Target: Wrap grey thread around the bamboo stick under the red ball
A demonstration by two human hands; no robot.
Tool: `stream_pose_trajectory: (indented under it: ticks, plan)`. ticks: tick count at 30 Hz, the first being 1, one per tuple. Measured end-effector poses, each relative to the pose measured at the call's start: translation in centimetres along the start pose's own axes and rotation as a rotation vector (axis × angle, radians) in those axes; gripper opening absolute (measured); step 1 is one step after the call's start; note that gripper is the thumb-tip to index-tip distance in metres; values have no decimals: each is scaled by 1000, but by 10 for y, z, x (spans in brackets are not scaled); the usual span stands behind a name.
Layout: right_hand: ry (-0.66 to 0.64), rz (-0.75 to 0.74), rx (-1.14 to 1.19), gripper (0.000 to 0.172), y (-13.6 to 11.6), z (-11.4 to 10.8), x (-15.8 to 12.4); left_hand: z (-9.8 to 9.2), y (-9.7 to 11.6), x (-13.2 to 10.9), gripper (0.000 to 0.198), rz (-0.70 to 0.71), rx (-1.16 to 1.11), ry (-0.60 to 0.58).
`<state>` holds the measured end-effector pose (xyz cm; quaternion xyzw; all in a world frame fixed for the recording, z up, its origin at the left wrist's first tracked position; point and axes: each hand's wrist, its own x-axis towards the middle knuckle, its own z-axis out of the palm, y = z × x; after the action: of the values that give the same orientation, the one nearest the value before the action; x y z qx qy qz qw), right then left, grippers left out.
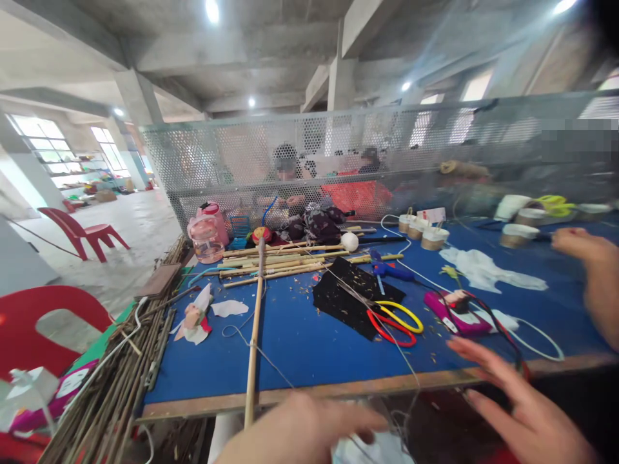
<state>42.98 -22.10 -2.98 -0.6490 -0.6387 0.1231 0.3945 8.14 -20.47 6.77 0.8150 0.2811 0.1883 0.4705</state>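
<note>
My left hand (pixel 300 428) is at the bottom centre, in front of the table edge. Motion blurs its fingers, so I cannot tell whether it holds anything. Beside it, a wooden stick (pixel 255 348) lies lengthwise over the table edge, its lower end hidden by the hand. Thin thread (pixel 275 364) loops around the stick and across the table. At the lower right, my right hand (pixel 522 403) is open, fingers apart, near the table edge. Scissors with red and yellow handles (pixel 396 322) rest on a black cloth (pixel 338 293) beyond the hands.
A blue glue gun (pixel 394 270), a magenta box (pixel 454 316) and several tape rolls (pixel 435 237) sit on the blue table. More sticks (pixel 285 263) lie behind. A co-worker's hand (pixel 587 258) reaches in at right. Bundled twigs (pixel 116 380) and red chairs (pixel 43 322) stand left.
</note>
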Motion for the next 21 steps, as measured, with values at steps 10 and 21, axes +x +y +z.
stream_pose_trajectory:
  ticks: [10,21]
  plan:
    - [-613,-50,455,22,-167,172,144,-123,-95,-1,28,-647,515,979]
    - [-737,-133,267,10,-188,217,176,-84,-133,-28,20,-501,423,666]
